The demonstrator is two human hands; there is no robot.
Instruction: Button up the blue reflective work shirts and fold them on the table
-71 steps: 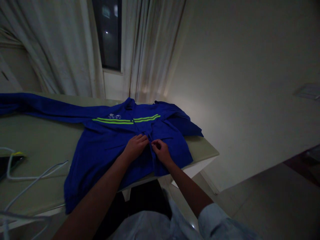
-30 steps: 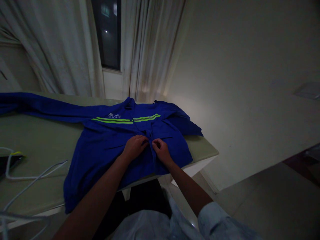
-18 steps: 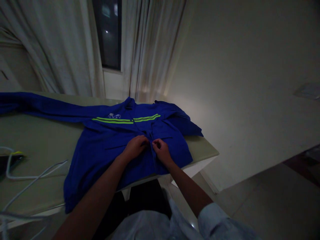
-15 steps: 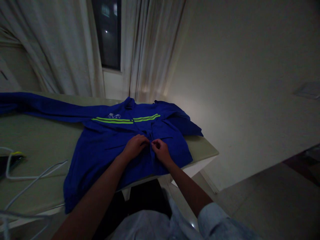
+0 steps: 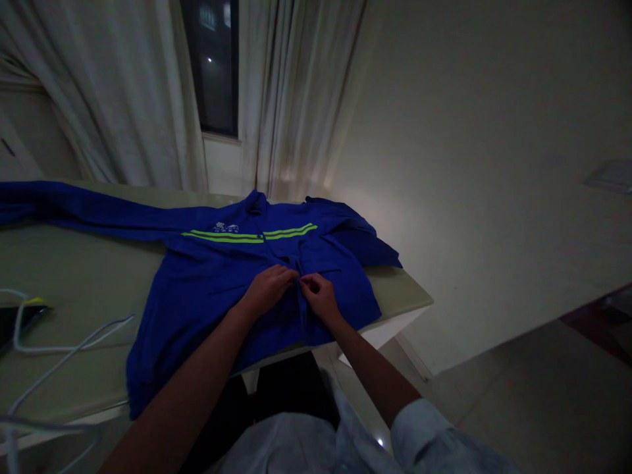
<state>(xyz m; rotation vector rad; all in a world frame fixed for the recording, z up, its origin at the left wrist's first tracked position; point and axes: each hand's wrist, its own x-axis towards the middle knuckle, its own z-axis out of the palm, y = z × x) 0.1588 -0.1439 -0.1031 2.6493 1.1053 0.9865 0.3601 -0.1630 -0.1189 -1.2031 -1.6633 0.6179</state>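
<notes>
A blue jacket [image 5: 192,276] with two lime-green stripes across the chest and a small pale print lies front side up. Its collar points away from me and one sleeve stretches off to the left; the other is folded at the right. My left hand [image 5: 270,287] is closed on the jacket's front edge, low on the opening. Just beside it, my right hand [image 5: 318,294] pinches the same front edge between thumb and finger. The fingertips of both hands nearly meet. Whatever small part of the edge lies between them is too dark to make out.
The jacket rests on a pale green tabletop [image 5: 64,276], whose corner is at the right. White cables [image 5: 64,352] and a dark object [image 5: 20,322] with a yellow edge are at the left. Behind stand curtains [image 5: 306,99] and a window [image 5: 212,66]; a wall [image 5: 484,164] rises to the right.
My left hand's fingers have shifted slightly to the right, closer to the right hand's fingertips. The jacket lies almost as before.
</notes>
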